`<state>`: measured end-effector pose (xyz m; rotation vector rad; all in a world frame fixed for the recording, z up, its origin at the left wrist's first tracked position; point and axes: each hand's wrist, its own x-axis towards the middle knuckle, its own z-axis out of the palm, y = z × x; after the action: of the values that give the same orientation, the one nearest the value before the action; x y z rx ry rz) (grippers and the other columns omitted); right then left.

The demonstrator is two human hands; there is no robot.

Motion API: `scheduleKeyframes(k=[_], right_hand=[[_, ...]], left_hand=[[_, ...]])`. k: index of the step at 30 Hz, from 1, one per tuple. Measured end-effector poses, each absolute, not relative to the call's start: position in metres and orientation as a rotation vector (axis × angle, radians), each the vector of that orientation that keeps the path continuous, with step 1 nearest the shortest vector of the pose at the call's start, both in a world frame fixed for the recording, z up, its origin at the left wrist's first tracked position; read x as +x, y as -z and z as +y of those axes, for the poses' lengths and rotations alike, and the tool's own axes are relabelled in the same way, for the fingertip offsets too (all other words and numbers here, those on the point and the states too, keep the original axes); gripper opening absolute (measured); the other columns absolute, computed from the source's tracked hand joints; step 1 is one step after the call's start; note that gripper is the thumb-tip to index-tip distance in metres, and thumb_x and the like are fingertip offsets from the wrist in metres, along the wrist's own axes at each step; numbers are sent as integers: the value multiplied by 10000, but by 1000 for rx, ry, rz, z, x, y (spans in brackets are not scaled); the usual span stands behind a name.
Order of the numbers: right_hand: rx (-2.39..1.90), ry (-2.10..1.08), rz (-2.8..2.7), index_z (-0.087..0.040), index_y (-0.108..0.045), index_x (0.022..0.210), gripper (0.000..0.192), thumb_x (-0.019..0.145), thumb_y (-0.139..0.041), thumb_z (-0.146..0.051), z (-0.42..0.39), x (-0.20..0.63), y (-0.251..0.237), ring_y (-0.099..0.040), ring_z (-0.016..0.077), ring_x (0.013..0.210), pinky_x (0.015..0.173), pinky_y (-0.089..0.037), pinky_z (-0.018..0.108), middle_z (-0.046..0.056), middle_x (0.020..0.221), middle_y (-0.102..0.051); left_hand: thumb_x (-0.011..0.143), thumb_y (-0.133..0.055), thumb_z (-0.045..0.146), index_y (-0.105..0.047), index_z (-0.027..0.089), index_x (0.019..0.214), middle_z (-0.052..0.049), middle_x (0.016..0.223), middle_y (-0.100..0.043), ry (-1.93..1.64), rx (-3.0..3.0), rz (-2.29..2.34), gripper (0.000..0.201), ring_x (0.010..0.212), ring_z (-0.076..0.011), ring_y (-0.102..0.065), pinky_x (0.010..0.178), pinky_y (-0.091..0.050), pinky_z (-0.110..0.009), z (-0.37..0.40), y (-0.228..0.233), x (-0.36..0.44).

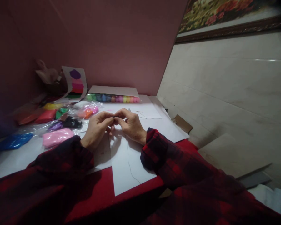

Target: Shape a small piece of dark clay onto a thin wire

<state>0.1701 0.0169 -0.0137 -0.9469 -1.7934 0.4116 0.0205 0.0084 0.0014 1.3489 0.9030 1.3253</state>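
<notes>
My left hand (pixel 96 128) and my right hand (pixel 131 125) meet fingertip to fingertip above the table. Both are closed in a pinch. Something small and dark seems to sit between the tips, too hidden to name. Below them lies a white sheet of paper (pixel 121 175) with a thin curved line (pixel 129 161) drawn on it. To the left of my left hand are a pink packet (pixel 58 137) and a black packet (pixel 72 122) in clear plastic.
More coloured packets, such as a blue one (pixel 13 142) and a red one (pixel 45 117), lie at left. Behind stand a colour-patterned sheet (pixel 66 76) and a box of coloured pieces (pixel 114 90). A red cloth (pixel 91 190) covers the table; a tiled wall (pixel 224 81) rises at right.
</notes>
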Motion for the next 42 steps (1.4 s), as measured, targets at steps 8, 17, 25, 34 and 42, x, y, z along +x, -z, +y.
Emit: scheduleKeyframes(k=[8,17,25,34,42], right_hand=[[-908,-417,-1826,-201,-626,890,50,925,-598,-180,15,169,14,-642,145,794,708,-491,271,5,822,-691],[-882,-385,-1852,-194,-622,887,51,913,-597,-159,17,170,15,-626,138,778,699,-478,263,-4,808,-672],[-884,-397,-1866,-200,-625,887,68,906,-604,-138,17,171,15,-629,141,776,710,-486,272,-5,810,-677],[-866,-405,-1866,-203,-626,879,72,906,-608,-138,18,170,17,-631,143,780,731,-495,281,-4,816,-678],[-866,-418,-1804,-198,-619,891,64,900,-601,-137,18,169,19,-631,139,773,742,-503,285,-7,809,-670]], left_hand=[[662,-836,468,-669,126,736,-19,603,-643,-1311,1374,885,388,455,-125,-568,418,-453,-242,12,2,17],[614,-868,526,-663,124,744,-9,588,-648,-1304,1336,897,470,438,-116,-564,418,-448,-234,12,3,18],[569,-887,553,-657,126,710,-16,574,-653,-1308,1323,909,504,421,-118,-560,402,-444,-234,13,4,19],[564,-895,517,-661,125,699,-12,561,-640,-1316,1313,901,477,427,-109,-552,424,-436,-227,16,7,18],[552,-903,458,-683,121,730,-33,615,-689,-1334,1286,872,440,449,-117,-568,442,-430,-234,16,6,18]])
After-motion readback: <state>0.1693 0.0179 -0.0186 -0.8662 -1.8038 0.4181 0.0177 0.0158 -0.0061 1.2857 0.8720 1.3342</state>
